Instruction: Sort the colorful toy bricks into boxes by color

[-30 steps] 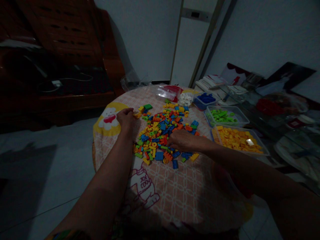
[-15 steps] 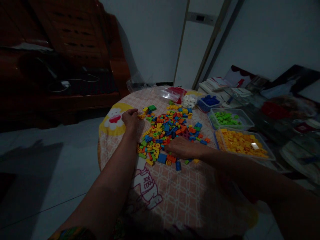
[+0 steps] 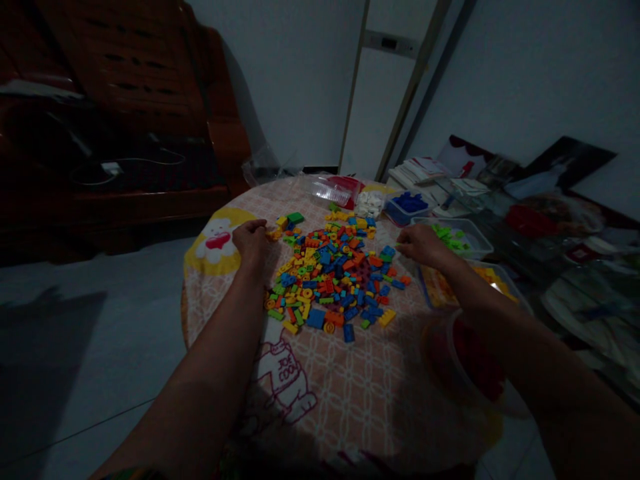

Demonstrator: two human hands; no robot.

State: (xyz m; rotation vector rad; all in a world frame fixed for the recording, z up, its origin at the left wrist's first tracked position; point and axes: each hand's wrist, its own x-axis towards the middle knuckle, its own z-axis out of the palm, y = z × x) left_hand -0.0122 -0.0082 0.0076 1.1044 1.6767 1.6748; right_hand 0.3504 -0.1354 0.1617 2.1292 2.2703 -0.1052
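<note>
A loose pile of mixed building bricks (image 3: 330, 273) in orange, blue, yellow and green covers the middle of the round table. At the pile's left edge, my left hand (image 3: 251, 241) rests with fingers curled beside a few yellow and orange pieces; whether it grips one is too dark to tell. My right hand (image 3: 423, 245) is right of the pile, near the box of light green bricks (image 3: 453, 237), its fingers pinched together on something too small to make out. Below it, my forearm partly covers the box of yellow bricks (image 3: 493, 277).
White pieces (image 3: 370, 203) and a box of blue bricks (image 3: 410, 202) are at the back right, beside a clear plastic tray (image 3: 333, 191). A round tub of red pieces (image 3: 475, 353) stands under my right forearm. A cluttered glass surface lies farther right.
My right hand has left the pile and moved right and away from me, toward the green box. The left hand has stayed by the pile's left edge. The view has shifted slightly.
</note>
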